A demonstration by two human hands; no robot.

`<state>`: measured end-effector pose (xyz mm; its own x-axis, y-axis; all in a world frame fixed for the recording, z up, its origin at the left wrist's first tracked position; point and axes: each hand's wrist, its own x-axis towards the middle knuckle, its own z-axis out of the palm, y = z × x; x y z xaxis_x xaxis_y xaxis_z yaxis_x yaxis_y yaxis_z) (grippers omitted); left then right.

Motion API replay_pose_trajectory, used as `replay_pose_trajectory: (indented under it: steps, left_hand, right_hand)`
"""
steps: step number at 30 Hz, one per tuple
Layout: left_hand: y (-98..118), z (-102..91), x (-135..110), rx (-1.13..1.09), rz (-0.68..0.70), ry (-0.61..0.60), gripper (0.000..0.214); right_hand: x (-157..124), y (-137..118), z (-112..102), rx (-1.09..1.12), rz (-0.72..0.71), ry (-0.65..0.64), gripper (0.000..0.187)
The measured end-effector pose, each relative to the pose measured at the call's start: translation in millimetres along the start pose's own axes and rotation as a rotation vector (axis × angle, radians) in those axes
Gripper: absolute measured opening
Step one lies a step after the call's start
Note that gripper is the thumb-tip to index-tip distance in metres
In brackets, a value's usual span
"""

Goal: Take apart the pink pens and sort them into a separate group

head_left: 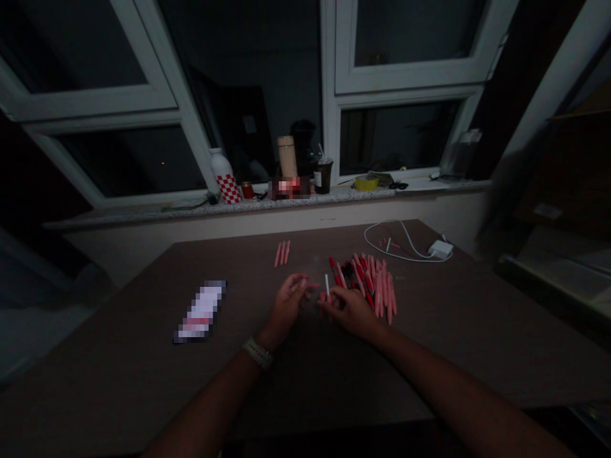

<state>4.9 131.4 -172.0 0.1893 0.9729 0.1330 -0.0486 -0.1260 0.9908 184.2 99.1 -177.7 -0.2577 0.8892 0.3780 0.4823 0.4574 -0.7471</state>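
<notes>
My left hand (290,299) is curled at the middle of the brown table (143,356), its fingers pinched on a small pink pen part whose shape I cannot make out well. My right hand (346,307) is closed just to its right, holding a thin white pen refill (327,284) upright with a red piece at its base. A pile of several pink and red pen barrels (375,283) lies right beside my right hand. Three pink pens (282,252) lie side by side farther back on the table.
A blurred flat packet (200,311) lies on the left of the table. A white charger with its cable (432,248) sits at the back right. The window sill (143,213) holds a checkered bottle (224,176), cups, a tape roll (366,183) and other items.
</notes>
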Motion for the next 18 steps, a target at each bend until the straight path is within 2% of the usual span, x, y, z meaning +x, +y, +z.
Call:
replay_pose_trajectory:
  steps: [5,12,18]
  left_hand:
    - [7.4,5.4,-4.6,0.006,0.037,-0.019,0.031]
    - [5.5,9.7,-9.2,-0.016,0.022,-0.098,0.034]
    - [4.6,7.9,-7.2,-0.027,0.037,-0.068,0.036]
  right_hand:
    - [-0.6,-1.3,-0.8,0.024,-0.009,-0.050,0.019]
    - [-0.9,-0.6,-0.8,0.011,-0.060,-0.066,0.021]
    - [-1.4,0.0,-0.9,-0.007,-0.109,-0.088,0.023]
